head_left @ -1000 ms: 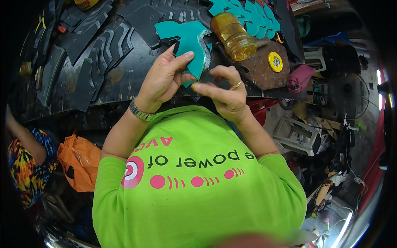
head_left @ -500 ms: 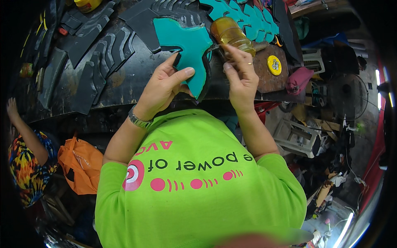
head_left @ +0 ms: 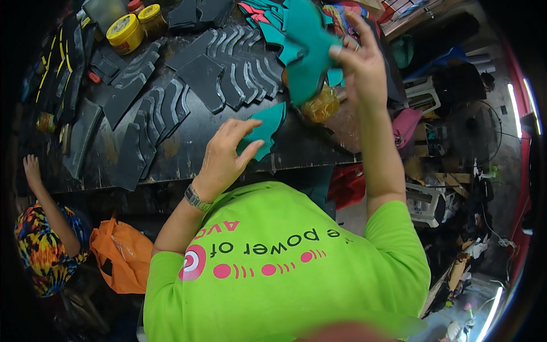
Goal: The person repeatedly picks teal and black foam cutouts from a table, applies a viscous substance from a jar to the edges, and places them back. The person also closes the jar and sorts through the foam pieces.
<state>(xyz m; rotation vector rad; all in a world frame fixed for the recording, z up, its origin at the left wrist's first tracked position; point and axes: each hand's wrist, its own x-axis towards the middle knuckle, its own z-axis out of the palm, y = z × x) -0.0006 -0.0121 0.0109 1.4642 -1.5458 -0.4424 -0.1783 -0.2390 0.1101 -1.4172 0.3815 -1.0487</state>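
My right hand [head_left: 364, 65] is raised over the far right of the table, its thumb and fingers pinching a large teal cut-out piece [head_left: 307, 54] with curved edges, slightly blurred. Near the front edge lies a smaller-looking teal piece [head_left: 270, 132], partly covered by the fingers of my left hand [head_left: 225, 151]. That hand has its thumb and fingers apart; whether it touches the piece is hard to see. Behind the raised piece, an amber jar [head_left: 323, 107] is partly hidden. More teal pieces [head_left: 273, 35] are piled at the back.
Fanned rows of black pieces with pale edge strips [head_left: 245, 80] cover the dark table [head_left: 176, 165]. Yellow tubs [head_left: 124, 34] stand at the back left. An orange bag [head_left: 119, 256] hangs by a person in a patterned top [head_left: 48, 245]. Stools [head_left: 424, 205] and a fan [head_left: 478, 128] are at right.
My right hand has gone up and away, now holding a teal piece. My left hand's grip on the teal piece has loosened, its fingers parted. The view has shifted, showing more of the far table.
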